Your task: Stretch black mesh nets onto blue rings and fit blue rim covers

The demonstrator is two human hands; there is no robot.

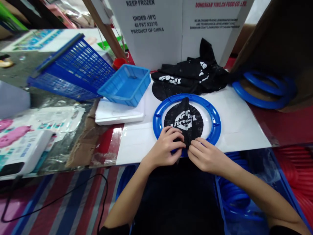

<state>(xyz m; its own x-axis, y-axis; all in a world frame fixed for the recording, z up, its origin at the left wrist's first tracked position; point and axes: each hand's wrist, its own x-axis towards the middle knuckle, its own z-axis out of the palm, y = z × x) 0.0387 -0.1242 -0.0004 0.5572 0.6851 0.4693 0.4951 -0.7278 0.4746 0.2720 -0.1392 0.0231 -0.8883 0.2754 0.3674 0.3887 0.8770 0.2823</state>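
Note:
A blue plastic ring (216,118) lies flat on a white board (239,127) in front of me. A black mesh net (184,119) with white lettering is spread across the ring's opening. My left hand (168,147) and my right hand (205,155) meet at the ring's near edge. Both pinch the lower edge of the net against the ring there. A pile of more black nets (188,80) lies just behind the ring.
A light blue tray (125,85) sits on a white foam block (117,113) to the left, beside a tilted dark blue basket (70,68). More blue rings (264,91) lie at the right. White cartons (156,29) stand at the back. Rings fill bins (234,195) below the edge.

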